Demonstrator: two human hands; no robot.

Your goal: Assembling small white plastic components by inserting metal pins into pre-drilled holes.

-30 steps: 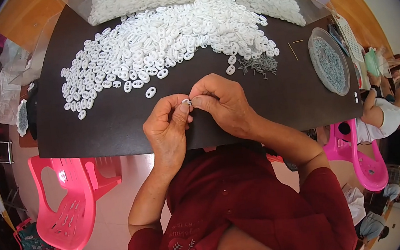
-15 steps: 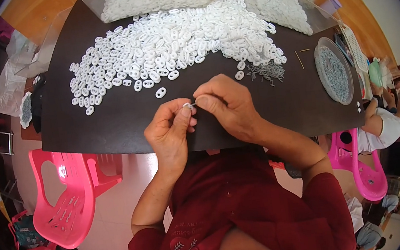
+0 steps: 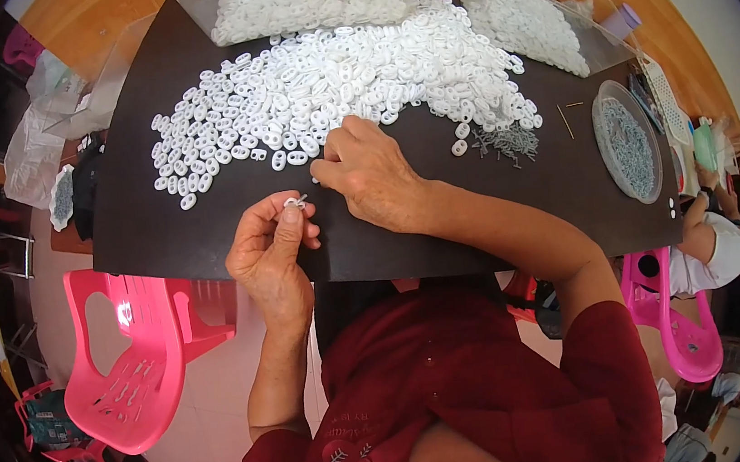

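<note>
– Grip first, please: what does the left hand do?

– It pinches one white oval piece between thumb and forefinger, above the desk. A small grey pin sticks out of this pinch, toward two o'clock. How deep it sits in the piece, I cannot tell.

– And the right hand?

– It is at two o'clock from the left one, with bent fingers, down at a loose white piece on its nine o'clock side. The fingers cover most of this piece, so I cannot tell whether they pinch it or only touch it.

– How to do this well, in your judgement?

– I would make the left pinch firm but light, because the pin is thin and may slip. The right fingers should grip the loose piece by its edges, so that any holes are free.

– Where are the supplies?

– From the left hand, the white heap lies at one o'clock; the grey pin heap and the round tub are nearly at three.
</note>
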